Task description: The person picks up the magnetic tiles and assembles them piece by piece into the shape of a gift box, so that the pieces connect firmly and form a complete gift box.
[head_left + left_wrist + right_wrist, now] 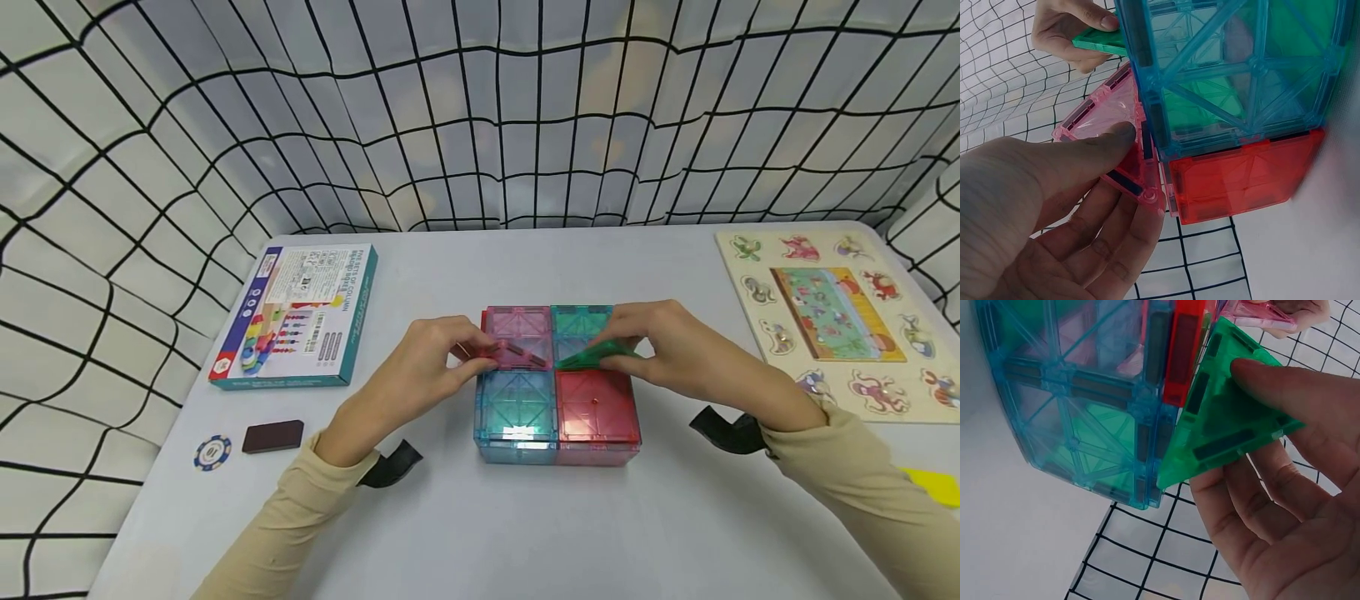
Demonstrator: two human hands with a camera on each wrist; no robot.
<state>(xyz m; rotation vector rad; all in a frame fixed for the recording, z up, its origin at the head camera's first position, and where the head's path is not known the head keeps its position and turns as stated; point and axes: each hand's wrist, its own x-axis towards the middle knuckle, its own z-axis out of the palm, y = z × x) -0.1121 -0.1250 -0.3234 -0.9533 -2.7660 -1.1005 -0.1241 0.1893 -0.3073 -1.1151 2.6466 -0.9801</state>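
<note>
A block built of translucent magnetic tiles (517,408) stands mid-table, its top made of pink, teal, blue and red squares. My left hand (442,354) pinches a pink triangular magnetic tile (1107,112) between thumb and fingers, tilted at the block's top. In my right hand (667,346) is a green triangular magnetic tile (1222,406), gripped between thumb and fingers. One edge of the green tile lies against or very near the block; whether it touches cannot be told. Both triangles are over the far half of the top in the head view.
On the left lie a boxed toy set (300,317), a dark rectangular piece (272,436) and a blue-white chip (212,452). A wooden puzzle board (757,250) rests at the right, near a yellow piece (933,485). Black netting (536,125) rises behind the table (435,533).
</note>
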